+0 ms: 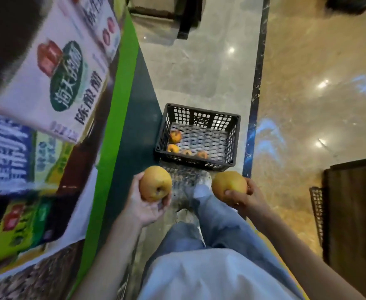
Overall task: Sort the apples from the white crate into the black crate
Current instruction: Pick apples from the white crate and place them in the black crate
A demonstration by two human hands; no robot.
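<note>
My left hand (144,207) cups a yellow-orange apple (155,183) from below, its dimple facing me. A second yellow-orange apple (228,184) sits in my right hand (245,197), gripped from the right side. Both are held at waist height, just short of the black crate (235,144), which stands on the floor ahead. Several smaller orange apples (175,137) lie along the crate's left and near side. The white crate is not in view.
A shelf with a green edge (118,118) and printed cartons (54,68) runs along my left. My legs in light jeans and a shoe (201,187) stand below the hands. A dark wooden unit (355,213) with a black mesh basket edge (317,211) is at right.
</note>
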